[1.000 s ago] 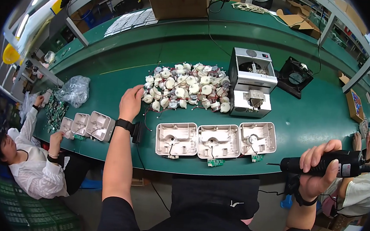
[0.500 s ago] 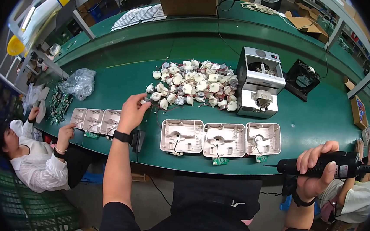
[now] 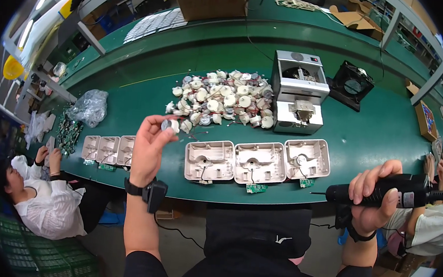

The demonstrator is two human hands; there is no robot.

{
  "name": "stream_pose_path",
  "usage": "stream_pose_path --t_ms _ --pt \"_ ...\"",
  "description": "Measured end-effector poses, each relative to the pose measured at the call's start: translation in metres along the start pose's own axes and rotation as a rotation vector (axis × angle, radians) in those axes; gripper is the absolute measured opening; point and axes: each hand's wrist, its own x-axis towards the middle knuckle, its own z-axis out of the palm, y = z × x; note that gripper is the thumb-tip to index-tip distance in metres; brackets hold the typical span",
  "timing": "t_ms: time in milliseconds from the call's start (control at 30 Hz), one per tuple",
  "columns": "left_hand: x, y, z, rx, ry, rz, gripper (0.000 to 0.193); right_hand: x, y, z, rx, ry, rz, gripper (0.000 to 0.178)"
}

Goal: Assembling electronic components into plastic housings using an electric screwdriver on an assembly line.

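Note:
Between the thumb and fingers of my left hand [image 3: 149, 151] is a small white-and-silver motor [image 3: 171, 126], raised off the bench just left of a heap of similar wired motors [image 3: 225, 100]. My right hand [image 3: 376, 191] is wrapped round a black electric screwdriver [image 3: 410, 189], its thin bit pointing left. In front of me lie three open white plastic housings: a left one [image 3: 187, 159], a middle one [image 3: 236, 165] and a right one [image 3: 328, 160]. A round part sits inside the right one. Green circuit boards [image 3: 256, 188] hang on wires at their near edges.
A grey screw-feeding machine [image 3: 301, 87] stands behind the right housing, beside a black fan [image 3: 354, 85]. More housings [image 3: 108, 150], circuit boards [image 3: 70, 129] and a clear plastic bag [image 3: 91, 106] lie to the left. A co-worker [image 3: 50, 198] sits at left; another's hands show at far right.
My left hand has lifted a motor from the edge of the heap and turned, bringing it into view. My right hand still holds the screwdriver. The whole view has shifted slightly.

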Motion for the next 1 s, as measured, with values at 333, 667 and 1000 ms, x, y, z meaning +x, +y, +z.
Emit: stream_pose_path --t_ms 333,667,1000 --pt "-0.037 0.003 0.068 -0.064 -0.128 -0.014 0.034 0.004 0.004 0.008 0.006 -0.016 0.054 0.044" --pt "-0.048 -0.048 0.133 0.787 -0.174 0.181 0.028 -0.001 0.004 0.001 0.007 -0.069 0.069 0.046" --pt "-0.038 -0.065 0.139 1.047 -0.190 0.397 0.035 -0.002 0.006 -0.003 0.021 -0.052 0.085 0.047"
